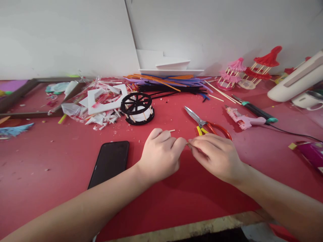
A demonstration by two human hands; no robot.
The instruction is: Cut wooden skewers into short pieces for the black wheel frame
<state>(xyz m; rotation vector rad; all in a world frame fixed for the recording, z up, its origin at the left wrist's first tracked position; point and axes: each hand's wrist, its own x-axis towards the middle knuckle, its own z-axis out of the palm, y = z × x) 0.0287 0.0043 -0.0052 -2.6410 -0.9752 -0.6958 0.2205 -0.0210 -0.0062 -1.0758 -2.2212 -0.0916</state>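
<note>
Right hand [217,154]: thumb and fingertips pinched together on a small stick [187,143]. Left hand [161,156]: fingers curled in, apparently clamped on the stick's other end, though the grip itself is hidden. The stick sits between the two hands, above the red table [156,208]; only a sliver shows. Principal risk: a piece this short could slip or snap if the hands pull unevenly — fingertips cover most of it.

Just beyond the right hand, the scissors [193,115] lie with blades pointing away; a careless reach could catch a blade. A loose stick piece [172,130] near the left hand could be knocked away. Farther out, the black wheel-like frame [136,103] stands on thin posts — a sideways knock might loosen them.
</note>
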